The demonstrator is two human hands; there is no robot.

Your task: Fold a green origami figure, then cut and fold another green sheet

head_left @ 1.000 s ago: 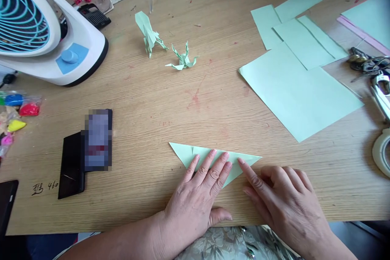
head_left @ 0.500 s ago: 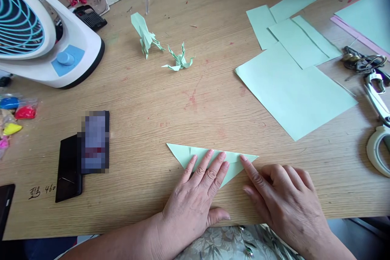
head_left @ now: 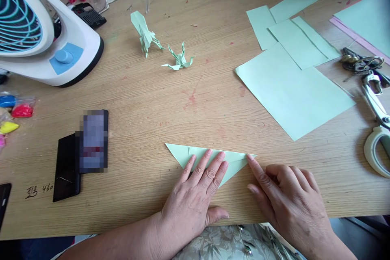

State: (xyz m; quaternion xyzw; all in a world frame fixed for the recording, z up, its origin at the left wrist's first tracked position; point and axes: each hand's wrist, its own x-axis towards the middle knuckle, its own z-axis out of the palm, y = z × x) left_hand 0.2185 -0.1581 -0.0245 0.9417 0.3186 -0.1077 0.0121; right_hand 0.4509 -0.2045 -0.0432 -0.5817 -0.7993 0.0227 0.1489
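Left hand (head_left: 195, 199) flat down, fingers straight and slightly spread, pressing, gripping nothing. Right hand (head_left: 292, 201) has its index stretched out, tip on the folded green paper's (head_left: 233, 167) right-hand corner, thumb apart, other three fingers curled. So the paper lies right beneath the fingertips, and the left hand blocks its lower middle from view!

Out left of the fingers, a black phone (head_left: 65, 170) touches a device (head_left: 94, 140) with a pixelated, unreadable screen. Ahead, two folded green figures (head_left: 180, 61) (head_left: 144, 34); beyond them leftward, a fan (head_left: 76, 44), cut off by the frame. Ahead-right, overlapping green sheets (head_left: 298, 101) part-cover one another. Farther right, keys (head_left: 362, 63), a hard-to-read metal tool (head_left: 374, 103) and a white ring (head_left: 370, 154), clipped at the edge.
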